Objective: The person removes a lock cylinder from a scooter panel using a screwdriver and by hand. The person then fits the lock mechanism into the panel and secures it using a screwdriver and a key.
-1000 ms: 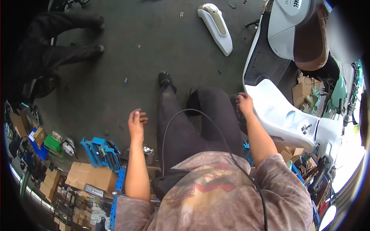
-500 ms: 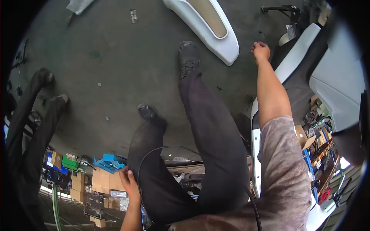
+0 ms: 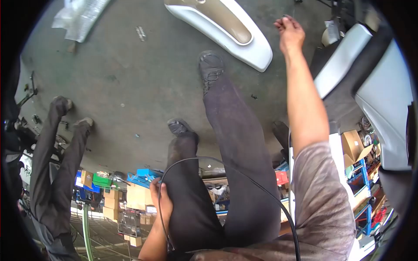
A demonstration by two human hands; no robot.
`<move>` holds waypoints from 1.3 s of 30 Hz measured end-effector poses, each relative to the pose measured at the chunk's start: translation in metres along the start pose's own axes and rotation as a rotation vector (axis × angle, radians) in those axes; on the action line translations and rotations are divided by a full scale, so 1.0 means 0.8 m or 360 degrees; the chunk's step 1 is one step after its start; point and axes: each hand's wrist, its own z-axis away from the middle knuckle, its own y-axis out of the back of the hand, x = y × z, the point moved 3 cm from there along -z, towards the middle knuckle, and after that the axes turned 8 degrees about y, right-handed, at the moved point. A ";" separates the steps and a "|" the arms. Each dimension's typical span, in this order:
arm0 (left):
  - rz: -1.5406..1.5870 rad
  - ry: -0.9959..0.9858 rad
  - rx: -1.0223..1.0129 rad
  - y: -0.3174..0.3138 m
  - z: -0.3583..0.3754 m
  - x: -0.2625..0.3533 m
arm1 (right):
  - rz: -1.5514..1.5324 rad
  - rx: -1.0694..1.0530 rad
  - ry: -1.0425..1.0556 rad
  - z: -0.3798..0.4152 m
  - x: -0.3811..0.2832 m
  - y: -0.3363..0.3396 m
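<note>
My right hand (image 3: 291, 35) reaches out over the floor, to the right of a long white panel (image 3: 262, 56) with a tan recess. Its fingers are curled together at the tips; a tiny dark spot shows there, too small to name. My left hand (image 3: 162, 201) hangs beside my left thigh, fingers loosely apart and nothing seen in them. A black cable (image 3: 244, 172) loops across my legs and passes in front of that hand.
Large white and black vehicle-like panels (image 3: 383, 100) stand on the right. Clear plastic wrap (image 3: 82, 19) lies at upper left. Another person's legs (image 3: 48, 152) are at the left. Cardboard boxes (image 3: 138, 198), blue bins (image 3: 146, 177) and shelving (image 3: 363, 213) appear along the lower edge.
My right hand has stretched farther forward, and its fingers have changed pose. The left hand has come closer to my thigh. The view has shifted, and the cable loop sits differently over my legs.
</note>
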 end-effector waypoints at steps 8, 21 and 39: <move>0.0454 -0.0463 -0.0203 0.093 0.057 0.072 | -0.0800 -0.0419 -0.0073 0.305 -0.318 -0.128; 0.0515 -0.1766 -0.1425 0.218 0.432 0.116 | -0.0306 -0.0268 0.0907 0.843 -0.649 0.036; -0.0470 -0.1006 -0.2897 -0.120 0.814 -0.258 | 0.0261 0.1041 0.1543 1.249 -0.659 0.528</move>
